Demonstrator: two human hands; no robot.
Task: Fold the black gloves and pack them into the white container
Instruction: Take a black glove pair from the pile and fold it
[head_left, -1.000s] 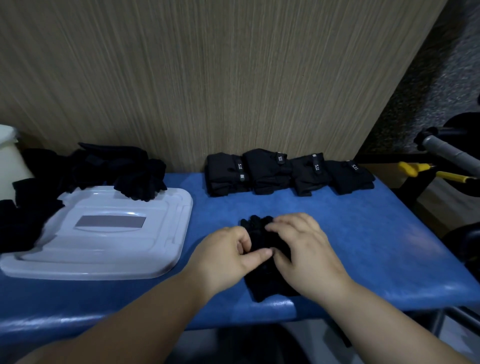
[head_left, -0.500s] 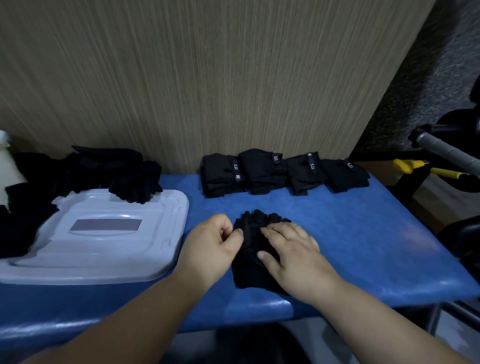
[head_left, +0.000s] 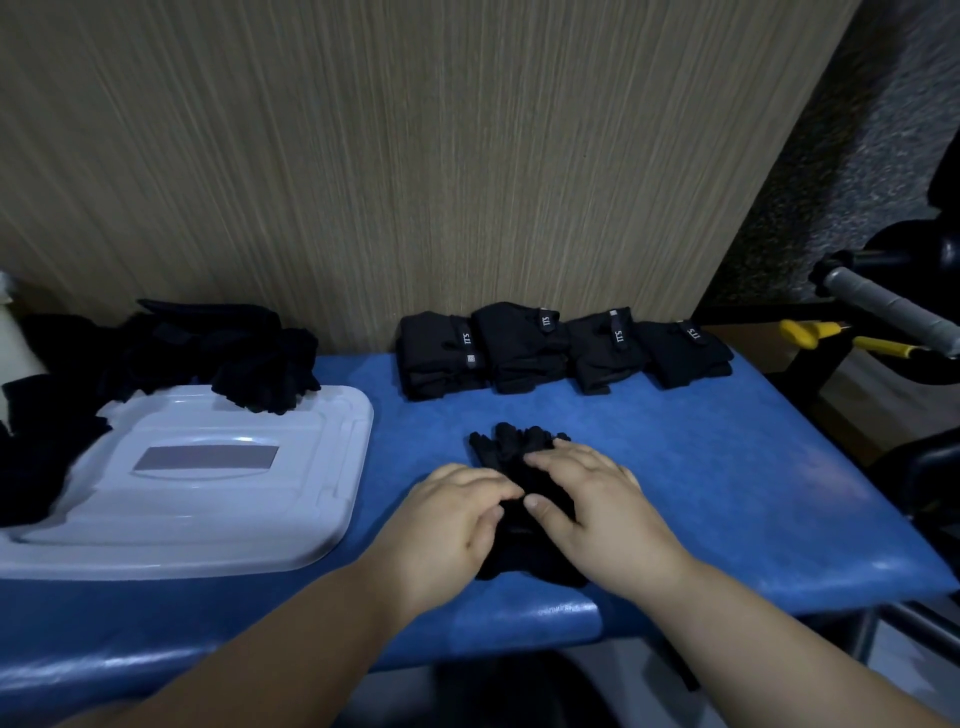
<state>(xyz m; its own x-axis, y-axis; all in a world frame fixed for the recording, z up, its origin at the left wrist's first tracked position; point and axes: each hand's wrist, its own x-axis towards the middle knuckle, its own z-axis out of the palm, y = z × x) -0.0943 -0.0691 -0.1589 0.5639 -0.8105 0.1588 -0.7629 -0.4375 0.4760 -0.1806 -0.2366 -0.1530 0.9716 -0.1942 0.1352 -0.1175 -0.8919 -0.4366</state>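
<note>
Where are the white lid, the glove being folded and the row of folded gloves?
white lid (head_left: 208, 509): head view, bare flat top.
glove being folded (head_left: 506, 446): head view, its exposed fingertips.
row of folded gloves (head_left: 519, 348): head view, second bundle from left.

Both hands cover the middle of the black glove (head_left: 511, 444) — only its fingertips beyond the right hand (head_left: 597, 499) and its cuff edge show. Whether the left hand (head_left: 452, 525) pinches the fabric is unclear. Far to its left, the loose glove pile (head_left: 208, 348) runs off the frame. Beyond the hands, the labels on the folded gloves (head_left: 519, 348) are too small to read.
</note>
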